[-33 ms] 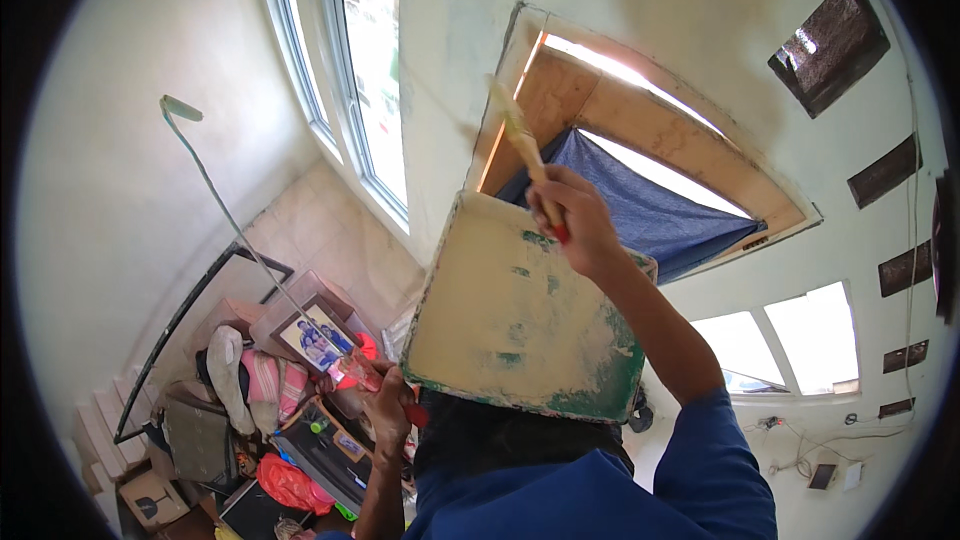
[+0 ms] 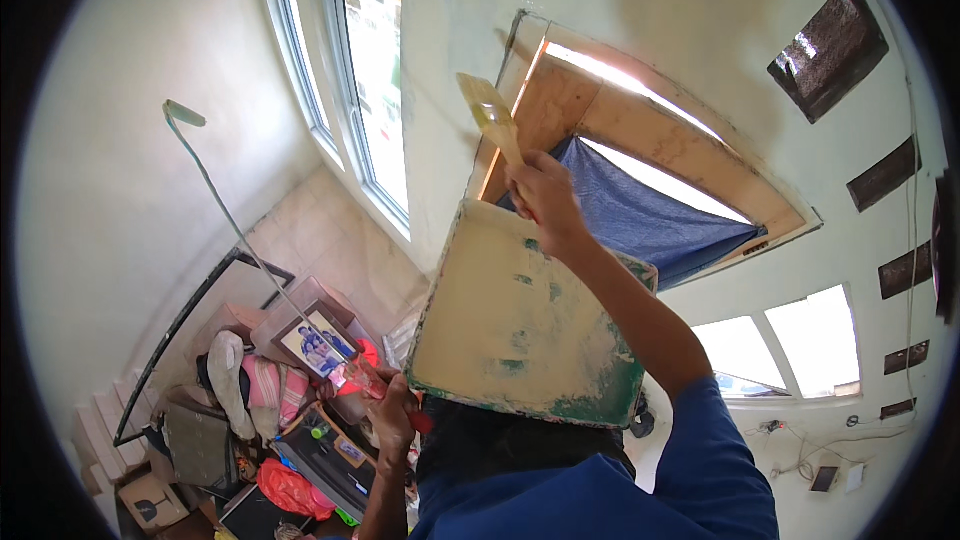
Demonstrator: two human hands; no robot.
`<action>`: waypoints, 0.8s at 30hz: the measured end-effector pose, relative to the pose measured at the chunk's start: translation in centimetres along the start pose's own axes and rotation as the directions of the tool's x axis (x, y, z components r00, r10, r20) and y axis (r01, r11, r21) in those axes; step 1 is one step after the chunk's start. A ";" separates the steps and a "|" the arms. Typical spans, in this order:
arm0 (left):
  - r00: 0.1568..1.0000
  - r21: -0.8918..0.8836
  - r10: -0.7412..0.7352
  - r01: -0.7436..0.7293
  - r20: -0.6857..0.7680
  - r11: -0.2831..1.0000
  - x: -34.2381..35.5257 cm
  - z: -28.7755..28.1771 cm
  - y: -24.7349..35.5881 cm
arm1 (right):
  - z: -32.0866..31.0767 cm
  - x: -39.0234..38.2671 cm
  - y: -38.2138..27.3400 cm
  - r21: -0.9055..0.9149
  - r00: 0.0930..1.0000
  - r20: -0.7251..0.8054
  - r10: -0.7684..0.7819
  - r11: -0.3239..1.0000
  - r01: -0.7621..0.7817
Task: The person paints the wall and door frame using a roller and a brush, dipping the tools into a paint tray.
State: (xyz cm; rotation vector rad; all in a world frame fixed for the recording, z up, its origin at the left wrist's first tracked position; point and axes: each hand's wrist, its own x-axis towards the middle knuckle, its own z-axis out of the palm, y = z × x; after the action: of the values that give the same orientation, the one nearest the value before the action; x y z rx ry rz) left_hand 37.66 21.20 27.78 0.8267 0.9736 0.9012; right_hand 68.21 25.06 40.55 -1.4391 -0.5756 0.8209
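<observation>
My right hand point(image 2: 545, 198) is closed round the handle of a flat paintbrush point(image 2: 488, 110). The brush points up and left, its broad bristle face showing against the pale wall. At lower left, my left hand point(image 2: 393, 417) grips the red handle of a long-rod paint roller point(image 2: 230, 210); its small roller head is at the far end, by the left wall. Between my hands, in front of my body, lies a green paint tray point(image 2: 590, 395) coated with cream paint. What supports the tray is hidden.
A wall opening with a wooden frame point(image 2: 640, 120) and blue sheet point(image 2: 610, 200) lies beyond my right hand. Tall windows point(image 2: 372, 80) stand to its left. Below left are a black railing point(image 2: 170, 345), a framed photo point(image 2: 318, 340), a red bag point(image 2: 290, 487) and piled belongings.
My right hand has shifted left and slightly up with the paintbrush, whose broad face now shows more. My left hand and the roller have barely moved.
</observation>
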 end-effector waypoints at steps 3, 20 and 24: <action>1.000 0.024 -0.008 0.008 0.011 1.000 -0.3 -0.1 -0.2 | 2.8 6.9 2.9 -0.055 0.973 -0.217 -0.075 0.996 0.064; 0.996 -0.064 -0.080 0.078 -0.043 0.995 -0.3 -0.8 -0.9 | 11.1 19.5 7.8 0.387 0.844 -0.459 0.278 0.917 -0.091; 0.996 -0.059 -0.086 0.084 -0.019 0.995 -0.1 -0.7 -0.9 | 9.6 20.1 8.9 0.796 0.849 -0.232 0.476 0.594 -0.115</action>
State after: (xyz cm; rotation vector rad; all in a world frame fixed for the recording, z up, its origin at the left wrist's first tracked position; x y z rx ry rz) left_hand 37.18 20.82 26.76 0.7223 0.9891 0.8627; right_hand 71.85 46.22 29.89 -0.8555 0.3788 0.8327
